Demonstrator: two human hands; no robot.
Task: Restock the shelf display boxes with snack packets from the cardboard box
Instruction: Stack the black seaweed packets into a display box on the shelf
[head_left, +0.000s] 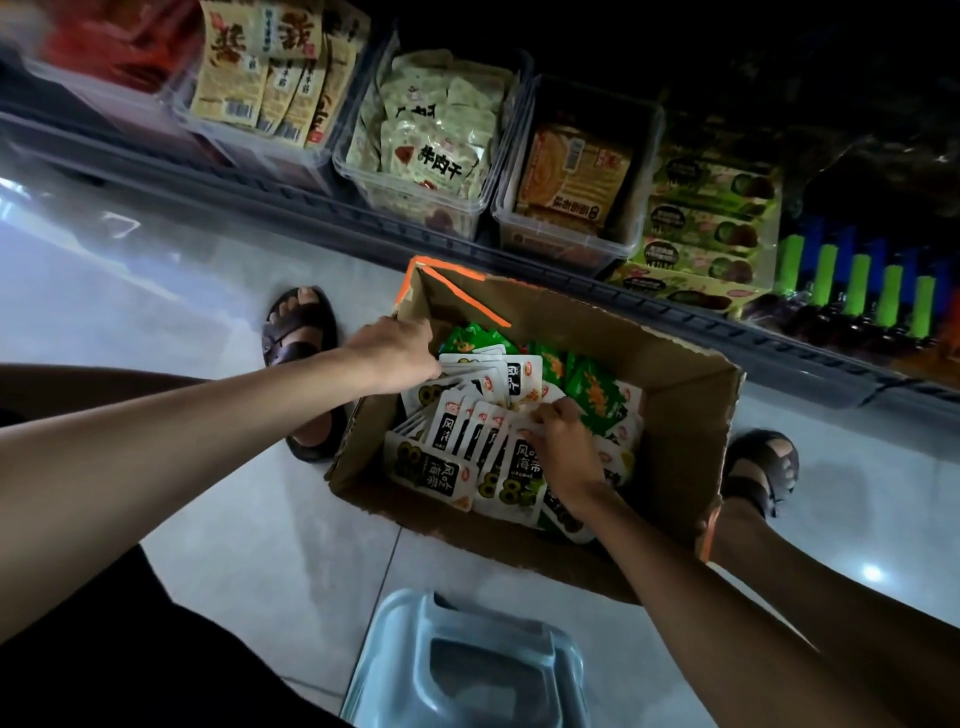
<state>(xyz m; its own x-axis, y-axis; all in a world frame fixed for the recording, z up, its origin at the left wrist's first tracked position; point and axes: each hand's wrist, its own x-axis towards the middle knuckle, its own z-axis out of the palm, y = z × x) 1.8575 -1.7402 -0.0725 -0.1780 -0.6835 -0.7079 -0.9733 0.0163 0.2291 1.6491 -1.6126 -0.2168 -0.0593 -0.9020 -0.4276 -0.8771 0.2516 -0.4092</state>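
**Picking Packets Out of the Box**

The cardboard box (675, 415) sits on the floor (208, 519), just in front of the shelf (311, 202). It is full of white packets (457, 467) and green packets (592, 389). Both hands are down in it.

The right hand (563, 441) has its fingers curled over the tops of some white packets, so its grip is closed on them. The left hand (395, 353) is at the far corner of the box, right by the white packets. Its fingers are hidden, so I cannot tell if its grip is open or closed.

I think this is the picking-up step. Next, the bunch must be held tight so none slip out. Then it must be lifted up to one of the clear display boxes (415, 156). None of them shows packets like these, so finding the right one may take a look.
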